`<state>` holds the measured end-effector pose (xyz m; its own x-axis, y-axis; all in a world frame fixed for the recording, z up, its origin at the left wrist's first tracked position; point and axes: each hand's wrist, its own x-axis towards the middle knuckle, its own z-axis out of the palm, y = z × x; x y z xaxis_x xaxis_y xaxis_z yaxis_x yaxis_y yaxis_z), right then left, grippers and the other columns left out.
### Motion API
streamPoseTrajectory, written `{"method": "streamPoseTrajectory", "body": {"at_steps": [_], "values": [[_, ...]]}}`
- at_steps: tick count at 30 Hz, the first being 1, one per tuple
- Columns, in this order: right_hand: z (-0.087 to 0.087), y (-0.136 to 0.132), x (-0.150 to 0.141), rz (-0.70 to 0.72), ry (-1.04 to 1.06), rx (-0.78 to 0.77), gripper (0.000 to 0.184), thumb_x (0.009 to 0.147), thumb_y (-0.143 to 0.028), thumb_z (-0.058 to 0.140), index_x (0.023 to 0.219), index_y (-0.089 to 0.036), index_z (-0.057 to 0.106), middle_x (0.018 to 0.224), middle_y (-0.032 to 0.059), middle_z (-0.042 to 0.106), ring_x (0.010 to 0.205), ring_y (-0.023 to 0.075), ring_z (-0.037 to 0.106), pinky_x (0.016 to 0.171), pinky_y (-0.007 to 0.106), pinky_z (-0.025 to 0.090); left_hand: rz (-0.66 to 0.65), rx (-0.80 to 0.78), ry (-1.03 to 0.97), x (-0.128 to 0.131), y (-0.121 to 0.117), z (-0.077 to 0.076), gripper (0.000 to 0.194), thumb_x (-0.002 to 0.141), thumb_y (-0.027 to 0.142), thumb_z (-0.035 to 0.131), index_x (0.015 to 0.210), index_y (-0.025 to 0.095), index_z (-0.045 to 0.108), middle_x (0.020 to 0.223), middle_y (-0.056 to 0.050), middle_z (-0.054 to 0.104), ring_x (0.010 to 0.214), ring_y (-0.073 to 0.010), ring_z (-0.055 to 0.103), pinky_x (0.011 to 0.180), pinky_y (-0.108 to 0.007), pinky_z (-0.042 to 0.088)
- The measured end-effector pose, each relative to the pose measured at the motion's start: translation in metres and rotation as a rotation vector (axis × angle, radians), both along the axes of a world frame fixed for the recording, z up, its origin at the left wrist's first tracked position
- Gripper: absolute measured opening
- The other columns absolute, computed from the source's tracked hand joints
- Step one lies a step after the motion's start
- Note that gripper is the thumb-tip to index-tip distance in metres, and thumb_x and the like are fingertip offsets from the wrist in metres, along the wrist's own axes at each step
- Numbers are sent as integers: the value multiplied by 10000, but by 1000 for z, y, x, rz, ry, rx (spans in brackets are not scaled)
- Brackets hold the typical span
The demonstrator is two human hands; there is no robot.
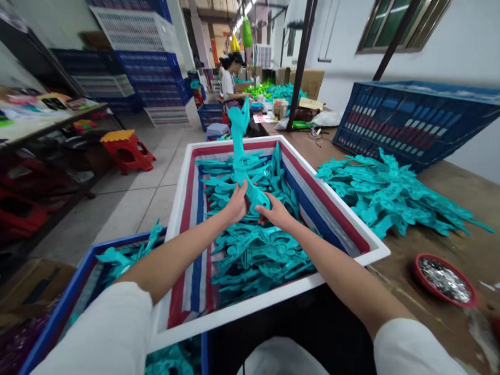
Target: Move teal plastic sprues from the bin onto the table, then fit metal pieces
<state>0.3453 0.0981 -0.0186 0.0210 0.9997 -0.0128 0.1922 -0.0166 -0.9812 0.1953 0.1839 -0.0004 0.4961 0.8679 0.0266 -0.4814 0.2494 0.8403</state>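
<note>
Teal plastic part (238, 149), glossy and elongated, with a broad, pointed far end, a narrower neck and a rounded near end bearing a small dark hole. It is suspended above the white-rimmed crate (237, 314); its long axis rises obliquely from the near end toward and over the crate's far rim, leaning slightly left, far tip upward. The left hand (235, 204) grips its left side, the right hand (274, 211) its near end. Similar parts (264, 253) fill the crate; another heap (381, 195) lies to its right, beyond a red bowl (423, 282) of small metallic pieces.
</note>
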Motion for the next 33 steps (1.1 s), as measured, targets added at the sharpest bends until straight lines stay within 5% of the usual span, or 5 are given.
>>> {"method": "streamPoseTrajectory", "body": {"at_steps": [8, 14, 22, 26, 33], "values": [[-3, -3, 13, -91, -489, 436, 1341, 810, -648, 1087, 1871, -215, 391, 1851, 278, 470, 1693, 482, 559, 1409, 686, 502, -290, 179, -36, -16, 8, -4, 1181, 848, 541, 1122, 1807, 357, 458, 1628, -142, 756, 1568, -386, 701, 1350, -619, 573], [-1, -10, 4, -126, -702, 405, 1127, 1000, -745, 902, 1870, -180, 460, 1778, 322, 505, 1609, 516, 624, 1267, 740, 608, -245, 263, -2, -13, -10, -14, 1245, 928, 702, 1030, 1912, 422, 320, 1858, -143, 566, 1708, -396, 572, 1401, -615, 522], [15, -3, -5, -534, -56, 480, 628, 1049, -862, 678, 1278, -291, 802, 1389, 156, 849, 1369, 391, 794, 1288, 588, 609, -119, 223, 78, -15, 8, -7, 1054, 821, 495, 1073, 1692, 295, 513, 1537, -147, 787, 1381, -408, 809, 1147, -601, 713], [43, 6, 58, -893, 137, 465, 607, 1193, -718, 290, 1115, -250, 668, 1087, 151, 823, 1008, 301, 824, 1031, 532, 698, -131, 292, 238, -31, 38, -3, 897, 760, 326, 997, 1531, 273, 542, 1518, -150, 784, 1225, -381, 861, 994, -553, 755], [77, -29, 200, -972, 447, 401, 689, 1252, -537, 2, 875, -305, 529, 1023, 99, 730, 931, 198, 805, 874, 408, 698, -851, 366, 546, -44, 33, -26, 789, 649, 241, 1000, 1385, 264, 715, 1189, -103, 899, 1027, -381, 900, 774, -406, 740]]}}
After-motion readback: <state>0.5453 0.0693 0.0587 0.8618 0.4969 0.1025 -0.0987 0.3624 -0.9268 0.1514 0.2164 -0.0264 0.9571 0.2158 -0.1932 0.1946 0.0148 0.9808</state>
